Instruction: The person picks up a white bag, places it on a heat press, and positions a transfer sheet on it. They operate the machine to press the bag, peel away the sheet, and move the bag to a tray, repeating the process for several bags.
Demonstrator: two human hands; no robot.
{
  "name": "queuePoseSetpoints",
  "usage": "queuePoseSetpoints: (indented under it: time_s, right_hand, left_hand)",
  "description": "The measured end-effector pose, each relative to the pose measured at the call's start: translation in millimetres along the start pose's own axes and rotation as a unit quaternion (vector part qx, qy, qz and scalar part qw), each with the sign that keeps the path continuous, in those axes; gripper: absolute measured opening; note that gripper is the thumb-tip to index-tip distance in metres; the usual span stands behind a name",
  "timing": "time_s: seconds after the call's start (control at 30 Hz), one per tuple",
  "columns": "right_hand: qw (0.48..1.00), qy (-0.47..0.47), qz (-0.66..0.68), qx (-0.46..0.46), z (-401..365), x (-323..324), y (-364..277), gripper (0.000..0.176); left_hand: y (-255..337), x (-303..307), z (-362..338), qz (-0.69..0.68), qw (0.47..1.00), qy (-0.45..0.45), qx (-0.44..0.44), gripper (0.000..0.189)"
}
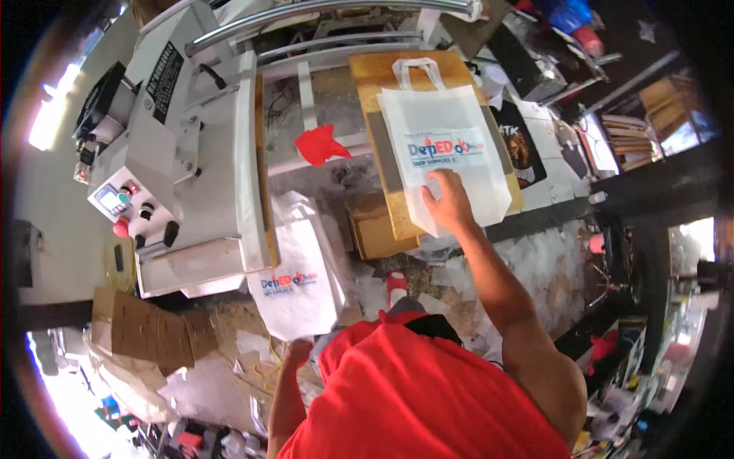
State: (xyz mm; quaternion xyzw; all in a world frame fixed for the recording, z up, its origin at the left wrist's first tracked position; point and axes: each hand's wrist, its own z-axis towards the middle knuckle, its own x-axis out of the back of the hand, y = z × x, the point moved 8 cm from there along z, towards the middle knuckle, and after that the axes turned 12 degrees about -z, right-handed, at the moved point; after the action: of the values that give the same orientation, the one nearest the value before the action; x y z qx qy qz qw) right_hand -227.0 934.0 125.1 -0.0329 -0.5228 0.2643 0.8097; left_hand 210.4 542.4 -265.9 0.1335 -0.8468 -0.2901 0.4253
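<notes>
A white tote bag (451,187) with a blue and red print lies flat on a wooden board, its handles toward the far end. My right hand (449,200) rests at the lower part of this bag, just below the print, with thumb and fingers apart. Several similar white printed bags (302,306) hang together in a stack at the lower left. By the bottom of that stack is my left hand (300,353), small in view and partly hidden; its fingers cannot be made out.
A heat press machine (222,153) with a control panel (115,199) stands at the left. A red cloth (319,144) lies between press and board (391,203). Cardboard boxes (145,333) sit at the lower left. A black printed shirt (521,147) lies right of the board.
</notes>
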Motion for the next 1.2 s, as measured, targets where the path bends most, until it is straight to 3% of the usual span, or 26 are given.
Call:
queuePoseSetpoints:
  time_s: [0.03,0.07,0.1,0.13,0.17,0.23,0.5,0.57,0.73,0.83,0.97,1.03,1.1,1.17,1.2]
  right_hand:
    - [1.0,-0.012,0.008,0.021,6,-7,13,0.035]
    - [0.999,-0.02,0.015,0.044,13,-12,23,0.037]
    - [0.998,-0.028,0.027,0.049,20,-19,32,0.037]
    - [0.996,-0.046,0.014,0.071,26,-29,34,0.039]
    - [0.994,-0.063,0.001,0.093,28,-38,33,0.04]
    - [0.99,-0.082,0.004,0.113,36,-46,33,0.038]
    - [0.987,-0.064,0.021,0.143,60,-66,45,0.017]
    - [0.994,-0.052,0.09,0.031,80,-69,82,0.012]
    - [0.989,-0.008,0.127,-0.07,119,-52,174,0.017]
    - [0.989,0.02,0.079,-0.121,129,-24,222,0.022]
    - [0.979,0.003,0.007,-0.205,125,5,298,0.035]
    - [0.947,0.025,0.083,-0.311,104,0,368,0.039]
    - [0.942,-0.01,-0.022,-0.334,92,37,390,0.042]
    - [0.927,0.062,0.001,-0.37,57,48,454,0.041]
    - [0.893,0.073,0.014,-0.444,35,72,452,0.041]
  left_hand:
    - [84,49,19,-0.013,0.998,-0.037,0.053,0.033]
    - [77,41,24,-0.212,0.961,0.117,0.13,0.033]
    - [99,43,31,-0.329,0.907,0.136,0.223,0.031]
    - [119,49,43,-0.299,0.914,0.171,0.214,0.028]
    - [154,68,51,-0.33,0.909,0.223,0.125,0.025]
    - [204,96,56,-0.322,0.901,0.235,0.173,0.023]
    - [223,83,34,-0.301,0.87,0.273,0.279,0.025]
    - [212,73,25,-0.315,0.858,0.283,0.291,0.026]
    - [212,70,25,-0.317,0.858,0.281,0.292,0.029]
    - [211,77,38,-0.305,0.859,0.28,0.299,0.03]
    - [252,140,84,-0.303,0.867,0.291,0.269,0.026]
    - [282,182,116,-0.3,0.888,0.319,0.142,0.031]
    - [308,221,146,-0.307,0.882,0.335,0.125,0.031]
    - [332,255,178,-0.274,0.897,0.334,0.099,0.033]
    - [345,272,191,-0.275,0.894,0.337,0.108,0.032]
